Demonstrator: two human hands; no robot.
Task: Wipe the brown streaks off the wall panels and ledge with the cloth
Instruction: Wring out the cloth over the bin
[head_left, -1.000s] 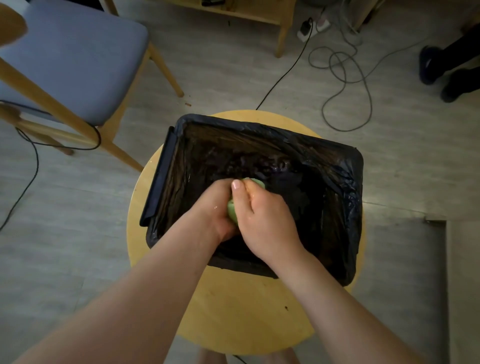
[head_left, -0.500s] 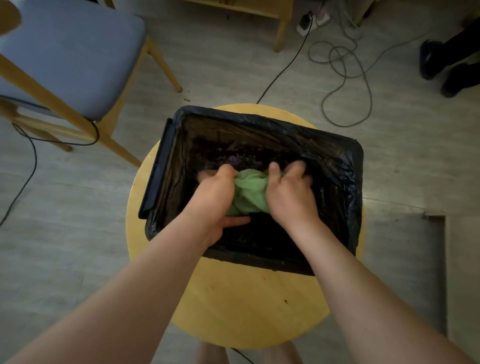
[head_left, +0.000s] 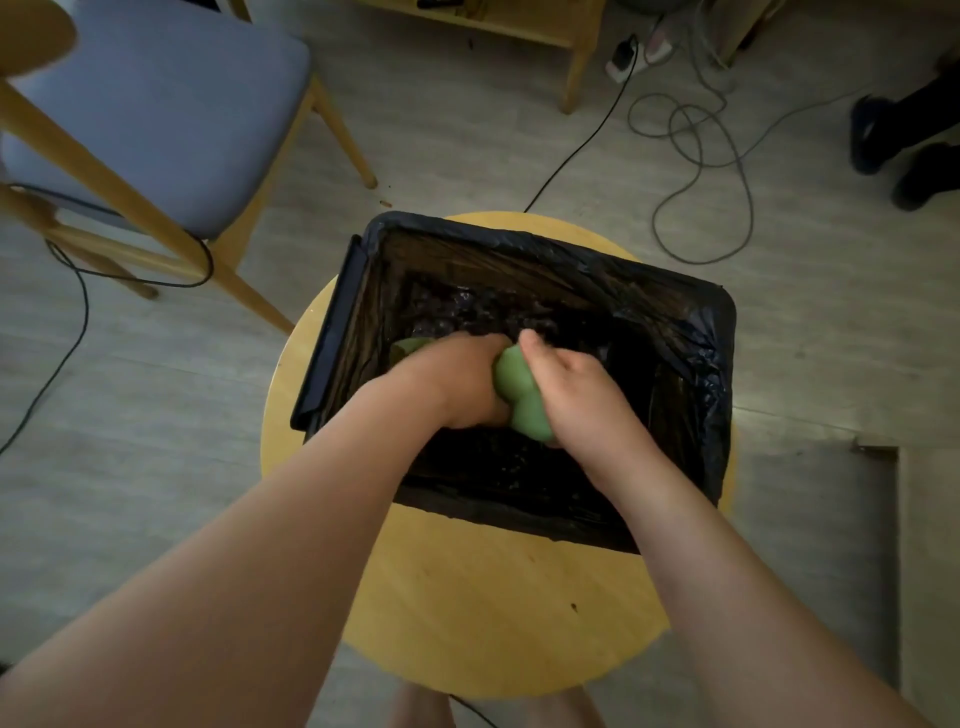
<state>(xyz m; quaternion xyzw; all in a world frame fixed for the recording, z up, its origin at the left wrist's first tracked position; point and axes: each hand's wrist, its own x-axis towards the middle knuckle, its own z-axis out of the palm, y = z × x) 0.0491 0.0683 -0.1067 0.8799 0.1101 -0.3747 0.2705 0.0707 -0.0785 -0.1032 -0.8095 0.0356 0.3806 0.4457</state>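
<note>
Centrally, left hand (head_left: 457, 387) and right hand (head_left: 584, 397), fingers curled round cloth (head_left: 519, 402), seemingly clear of bin (head_left: 723, 364) rim.

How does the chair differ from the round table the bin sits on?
The chair has a blue padded seat; the table has a bare, round wooden top. The table carries the bag-lined bin; the chair's seat shows nothing on it. The chair stands left of the table. Both are built of light yellowish wood.
</note>
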